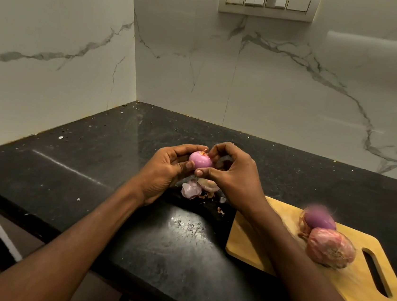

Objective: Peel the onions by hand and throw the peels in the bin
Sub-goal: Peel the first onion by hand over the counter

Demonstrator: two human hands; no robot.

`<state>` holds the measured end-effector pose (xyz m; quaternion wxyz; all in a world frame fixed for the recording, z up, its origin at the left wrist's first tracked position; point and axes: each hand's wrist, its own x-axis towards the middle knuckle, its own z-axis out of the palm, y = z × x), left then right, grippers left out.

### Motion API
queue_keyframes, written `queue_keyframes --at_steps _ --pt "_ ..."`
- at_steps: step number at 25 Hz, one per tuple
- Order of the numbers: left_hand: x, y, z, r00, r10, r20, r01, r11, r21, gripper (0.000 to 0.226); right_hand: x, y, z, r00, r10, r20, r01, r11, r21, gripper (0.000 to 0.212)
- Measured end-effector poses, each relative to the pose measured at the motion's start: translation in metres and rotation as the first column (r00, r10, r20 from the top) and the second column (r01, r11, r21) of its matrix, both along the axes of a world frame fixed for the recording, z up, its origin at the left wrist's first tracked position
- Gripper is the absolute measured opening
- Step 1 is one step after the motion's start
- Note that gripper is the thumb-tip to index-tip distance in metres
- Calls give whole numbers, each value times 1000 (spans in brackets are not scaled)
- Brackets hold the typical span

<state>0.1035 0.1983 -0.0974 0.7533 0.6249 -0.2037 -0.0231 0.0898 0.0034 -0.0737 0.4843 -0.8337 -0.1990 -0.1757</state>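
Your left hand curls around the pink onion and holds it up over the black counter while your right hand pinches it too, with loose peels lying just below and two more onions on the wooden board

Open black countertop left of the peel pile, back to the marble corner walls. Blocked at right by the wooden cutting board carrying two onions.
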Motion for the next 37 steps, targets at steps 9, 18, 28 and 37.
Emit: queue_keyframes --at_steps 9,18,28,37 --pt "0 0 0 998 -63 3 63 998 16 43 2 -4 1 996 40 -85 -39 999 9 32" --pt "0 0 0 998 -57 8 57 998 10 43 3 -2 0 996 39 -84 -40 999 -11 30" --pt "2 -3 -2 1000 7 25 -7 1000 -13 37 5 5 -7 1000 3 -12 -3 1000 3 26" --pt "-2 -3 4 994 -105 -38 101 991 -88 46 5 6 -8 999 -25 23 22 995 101 23"
